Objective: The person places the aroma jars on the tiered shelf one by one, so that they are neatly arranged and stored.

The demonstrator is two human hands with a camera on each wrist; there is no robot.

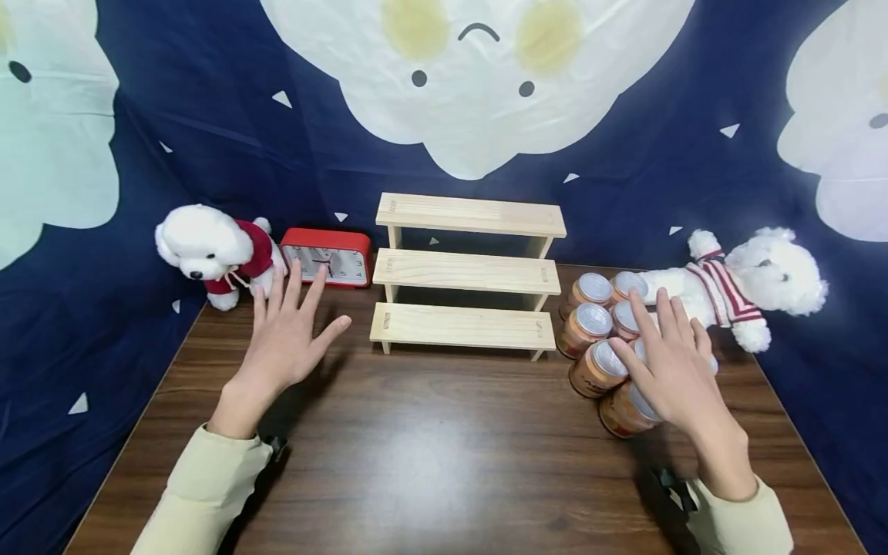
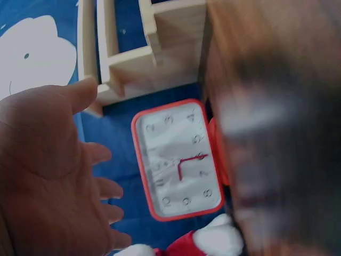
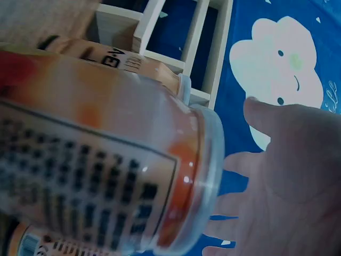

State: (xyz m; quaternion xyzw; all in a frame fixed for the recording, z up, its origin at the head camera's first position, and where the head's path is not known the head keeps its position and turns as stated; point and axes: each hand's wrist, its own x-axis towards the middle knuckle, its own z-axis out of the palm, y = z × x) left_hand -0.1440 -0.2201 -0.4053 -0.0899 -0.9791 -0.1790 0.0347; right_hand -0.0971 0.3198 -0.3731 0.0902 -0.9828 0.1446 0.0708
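My left hand (image 1: 283, 339) is held over the table with its fingers spread, holding nothing. Just beyond its fingertips stands a red alarm clock (image 1: 327, 258), which also fills the middle of the left wrist view. My right hand (image 1: 676, 370), fingers extended, hovers above a cluster of several cans (image 1: 595, 368) with orange labels and pale lids, partly hiding some of them. One can (image 3: 101, 154) looms large in the right wrist view, beside the open palm. Between the hands stands a three-step wooden shelf (image 1: 463, 327) with bare steps.
A white plush dog (image 1: 208, 245) in a red top sits left of the clock. Another plush dog (image 1: 735, 285) in a striped top lies behind the cans at right. A dark blue cloth (image 1: 229, 146) with white clouds hangs behind the brown wooden table (image 1: 430, 447).
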